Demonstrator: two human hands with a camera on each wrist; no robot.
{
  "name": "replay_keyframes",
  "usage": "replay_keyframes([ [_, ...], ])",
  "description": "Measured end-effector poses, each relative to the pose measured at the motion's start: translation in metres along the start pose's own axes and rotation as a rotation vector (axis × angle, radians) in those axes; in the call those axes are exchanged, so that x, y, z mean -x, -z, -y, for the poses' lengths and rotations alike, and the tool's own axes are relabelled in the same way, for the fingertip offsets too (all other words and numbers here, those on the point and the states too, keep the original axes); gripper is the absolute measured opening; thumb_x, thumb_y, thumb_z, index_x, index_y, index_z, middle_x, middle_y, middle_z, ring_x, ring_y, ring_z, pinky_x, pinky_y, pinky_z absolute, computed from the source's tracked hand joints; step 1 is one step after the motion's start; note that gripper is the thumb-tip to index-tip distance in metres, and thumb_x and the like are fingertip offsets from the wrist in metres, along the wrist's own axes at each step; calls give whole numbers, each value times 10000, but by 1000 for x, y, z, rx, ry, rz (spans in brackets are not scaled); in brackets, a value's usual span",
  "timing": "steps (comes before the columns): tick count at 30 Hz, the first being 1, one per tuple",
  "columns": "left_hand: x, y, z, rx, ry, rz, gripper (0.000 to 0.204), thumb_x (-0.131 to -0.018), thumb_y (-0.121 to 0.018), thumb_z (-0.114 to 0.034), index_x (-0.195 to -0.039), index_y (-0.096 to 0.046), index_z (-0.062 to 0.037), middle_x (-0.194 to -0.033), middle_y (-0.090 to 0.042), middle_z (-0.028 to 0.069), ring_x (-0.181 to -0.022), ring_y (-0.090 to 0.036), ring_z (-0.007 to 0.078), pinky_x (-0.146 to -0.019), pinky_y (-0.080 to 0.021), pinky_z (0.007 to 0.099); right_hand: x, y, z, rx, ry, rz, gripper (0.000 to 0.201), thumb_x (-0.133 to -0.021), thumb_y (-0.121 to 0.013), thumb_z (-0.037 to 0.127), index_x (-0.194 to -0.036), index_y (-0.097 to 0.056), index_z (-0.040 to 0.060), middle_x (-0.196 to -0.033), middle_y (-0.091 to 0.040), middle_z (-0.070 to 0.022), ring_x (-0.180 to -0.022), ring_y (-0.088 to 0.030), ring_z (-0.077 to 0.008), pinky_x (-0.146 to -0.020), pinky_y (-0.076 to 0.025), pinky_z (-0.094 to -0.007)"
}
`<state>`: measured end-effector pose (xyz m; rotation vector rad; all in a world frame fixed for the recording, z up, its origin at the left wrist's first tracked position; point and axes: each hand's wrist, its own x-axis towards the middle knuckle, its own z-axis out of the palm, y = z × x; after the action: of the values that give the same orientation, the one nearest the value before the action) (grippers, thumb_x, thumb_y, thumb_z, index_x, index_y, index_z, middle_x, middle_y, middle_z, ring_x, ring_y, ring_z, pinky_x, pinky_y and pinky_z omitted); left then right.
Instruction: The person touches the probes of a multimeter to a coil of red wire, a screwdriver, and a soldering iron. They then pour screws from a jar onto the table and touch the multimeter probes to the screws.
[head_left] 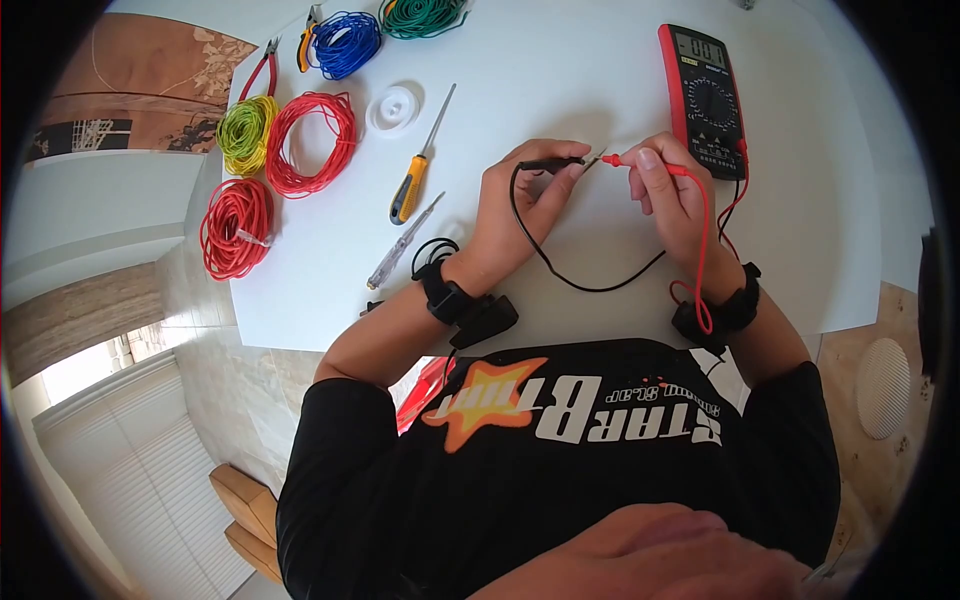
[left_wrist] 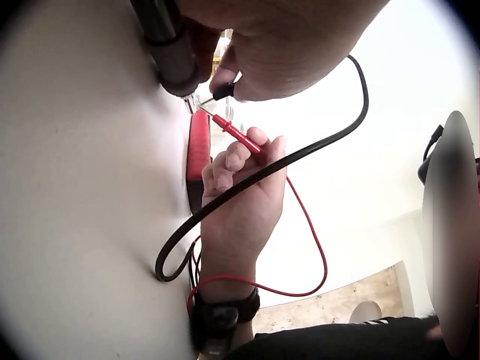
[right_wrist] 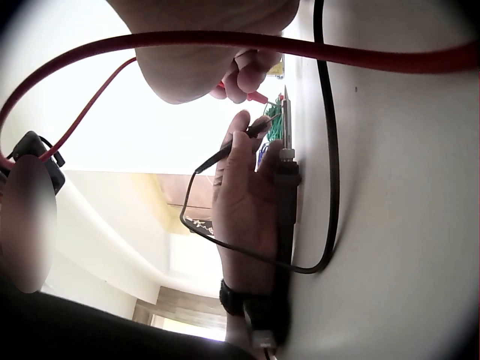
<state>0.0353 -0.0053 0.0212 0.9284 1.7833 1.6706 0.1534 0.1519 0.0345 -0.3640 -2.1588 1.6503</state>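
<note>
My left hand (head_left: 525, 195) pinches a black multimeter probe (head_left: 550, 164) between thumb and fingers. Along that hand's underside, close over the table, lies a dark-handled tool (right_wrist: 286, 172) with a metal collar and slim metal shaft; it looks like a soldering iron. My right hand (head_left: 672, 190) grips a red multimeter probe (left_wrist: 238, 133), its tip pointing left. Both probe tips meet close to the tool's metal end in front of the left fingertips. Right of the hands lies a red and black multimeter (head_left: 708, 110), its display lit with low digits and its leads running to the probes.
On the white table (head_left: 560, 60), left of my hands, lie a yellow-black screwdriver (head_left: 408, 190), a clear-handled screwdriver (head_left: 400, 250) and a white spool (head_left: 392, 110). Beyond are red wire coils (head_left: 237, 228), a yellow-green coil (head_left: 247, 136), blue (head_left: 345, 44) and green coils (head_left: 420, 14), and pliers (head_left: 262, 72).
</note>
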Motion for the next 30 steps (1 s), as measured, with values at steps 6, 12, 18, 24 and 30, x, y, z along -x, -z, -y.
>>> replay_keyframes([
  [6,0,0,-1,-2,19,-1,224,-941,-614,-107,-1143,-645,-14,-886,-637,1,-765,-533,48,-676,-439,199,0,0,1,-14,-1,1,301,-1025,-445,252,-900,-589,19,-639,-473,7,-595,-404,-53,-542,-333,-228],
  [12,0,-1,-2,14,33,6,208,-942,-611,-99,-1128,-648,-13,-875,-630,-6,-753,-527,44,-670,-436,199,0,0,1,-3,-5,-7,306,-1026,-443,254,-893,-590,20,-637,-475,5,-593,-402,-54,-540,-332,-228],
  [18,0,1,-1,-18,46,16,193,-941,-616,-110,-1104,-658,-16,-855,-628,-11,-741,-525,42,-666,-440,202,0,1,0,4,0,2,307,-1026,-440,253,-903,-598,21,-634,-479,5,-584,-402,-54,-534,-331,-230],
  [24,-1,1,-6,-57,50,-25,156,-903,-616,-19,-1045,-666,23,-965,-668,69,-804,-593,103,-696,-478,231,0,0,0,-15,4,-8,300,-1024,-444,248,-908,-601,20,-635,-483,7,-583,-406,-53,-534,-335,-230],
  [30,-1,1,-3,-71,4,-51,150,-903,-617,-24,-1038,-666,22,-947,-674,73,-775,-588,103,-685,-472,229,0,-1,-1,-9,-7,-4,296,-1023,-448,248,-893,-582,19,-633,-482,7,-585,-409,-51,-534,-337,-226],
])
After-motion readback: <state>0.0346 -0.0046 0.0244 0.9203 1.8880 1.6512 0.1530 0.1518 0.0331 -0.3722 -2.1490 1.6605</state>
